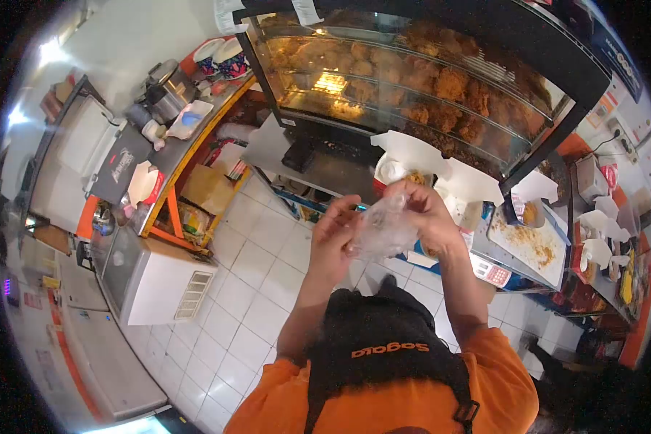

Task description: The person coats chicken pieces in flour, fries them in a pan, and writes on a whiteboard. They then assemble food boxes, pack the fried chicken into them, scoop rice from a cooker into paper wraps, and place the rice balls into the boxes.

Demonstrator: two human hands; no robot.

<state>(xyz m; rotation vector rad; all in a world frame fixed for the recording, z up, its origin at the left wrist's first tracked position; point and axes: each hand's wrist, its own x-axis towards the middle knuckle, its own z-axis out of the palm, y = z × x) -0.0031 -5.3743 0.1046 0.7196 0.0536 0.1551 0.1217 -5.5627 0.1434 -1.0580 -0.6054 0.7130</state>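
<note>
A clear, crumpled plastic bag [385, 228] is stretched between my two hands in front of my apron. My left hand [331, 240] holds its left side, fingers bent round the edge. On the other side, my right hand [430, 220] pinches the bag near its top. Just beyond my right hand, open white cardboard boxes [477, 177] stand on the counter, and fried food shows in one of them. A white calculator [490, 270] lies near my right forearm.
A glass display cabinet [412, 79] full of fried chicken stands ahead. To the right is a crumb-strewn tray [532, 249], with more boxes [597, 249] beyond. A side counter [177, 148] with a metal pot [170, 87] and a white chest unit [168, 282] are at left.
</note>
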